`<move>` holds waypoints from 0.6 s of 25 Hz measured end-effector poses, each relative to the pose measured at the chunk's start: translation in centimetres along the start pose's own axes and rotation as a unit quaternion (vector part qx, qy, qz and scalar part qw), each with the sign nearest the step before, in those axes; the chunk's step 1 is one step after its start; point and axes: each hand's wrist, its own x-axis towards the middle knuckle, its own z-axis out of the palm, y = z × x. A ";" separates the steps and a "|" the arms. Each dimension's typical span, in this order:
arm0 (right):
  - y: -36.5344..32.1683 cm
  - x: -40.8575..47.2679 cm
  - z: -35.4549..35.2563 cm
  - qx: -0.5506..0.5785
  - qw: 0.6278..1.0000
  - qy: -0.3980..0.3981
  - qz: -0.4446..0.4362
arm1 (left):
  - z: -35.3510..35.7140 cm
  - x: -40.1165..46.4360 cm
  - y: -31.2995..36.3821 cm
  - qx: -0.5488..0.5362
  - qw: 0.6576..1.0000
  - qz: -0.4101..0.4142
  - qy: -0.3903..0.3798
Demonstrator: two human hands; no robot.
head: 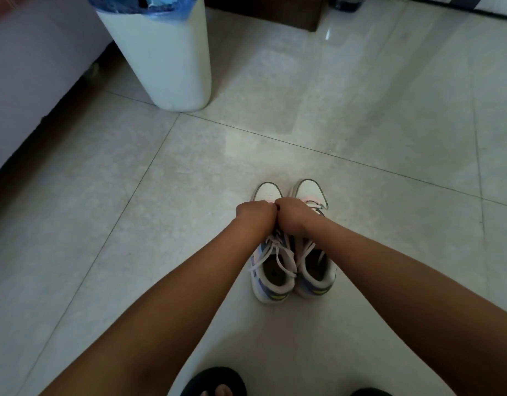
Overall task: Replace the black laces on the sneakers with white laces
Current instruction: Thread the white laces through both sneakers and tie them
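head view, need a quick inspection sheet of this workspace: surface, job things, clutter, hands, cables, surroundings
surface: pale glossy tiled floor, dark grout lines.
job's things: two sneakers side by side, toes pointing away; white laces threaded, loose ends trailing over the openings. No black laces seen.
clutter: nothing seen.
hands: left hand and right hand are over the sneakers' front parts, knuckles touching, fingers curled under; what they hold is hidden.
cables: nothing seen.
surroundings: white bin with blue liner at far left, pale furniture along the left edge, dark slipper on a foot at the bottom.
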 end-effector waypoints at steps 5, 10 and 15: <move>2.8 -1.6 0.3 0.051 0.998 0.017 -0.039 | 1.4 -1.7 -2.6 -0.202 0.972 0.053 0.105; 2.3 -1.6 0.4 0.081 0.996 0.036 0.005 | 2.1 -2.8 -1.9 -0.335 0.932 -0.034 0.132; 1.2 -0.6 0.2 -0.013 1.000 -0.007 0.018 | 1.7 -2.1 -0.8 -0.282 0.955 -0.084 0.039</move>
